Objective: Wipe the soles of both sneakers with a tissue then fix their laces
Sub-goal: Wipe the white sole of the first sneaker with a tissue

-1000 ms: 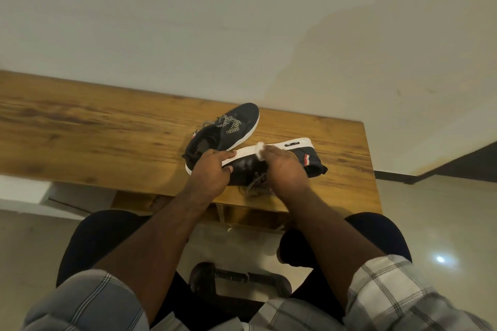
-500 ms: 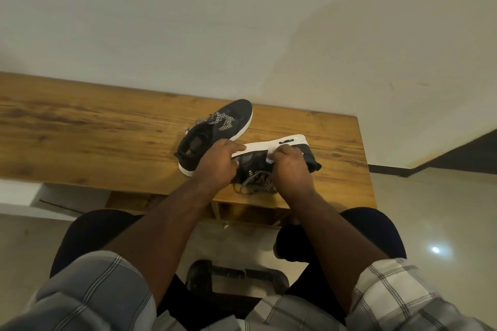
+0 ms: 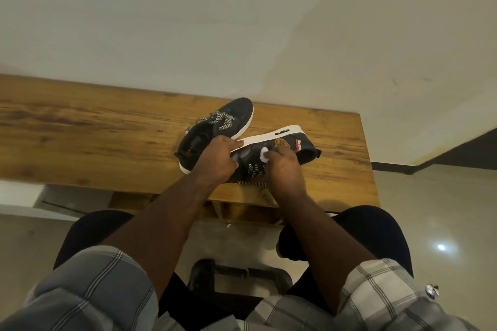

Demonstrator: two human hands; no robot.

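Left hand [image 3: 217, 158] gripping tilted sneaker [image 3: 285, 148]; right hand [image 3: 282, 166] seemingly pinching tissue [image 3: 265, 154].

I see one dark navy sneaker with a white sole [image 3: 285, 142] tipped on its side, a small white tissue wad [image 3: 265, 154] against its upper. At ten o'clock, its matching navy sneaker [image 3: 215, 131] stands upright, zigzag laces loose.

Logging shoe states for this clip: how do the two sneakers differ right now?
The near sneaker is tipped on its side, white sole edge facing away; the far sneaker stands upright on the table. The left hand holds the near one while the right hand presses a tissue to it; the far one is untouched. Both are dark with patterned laces.
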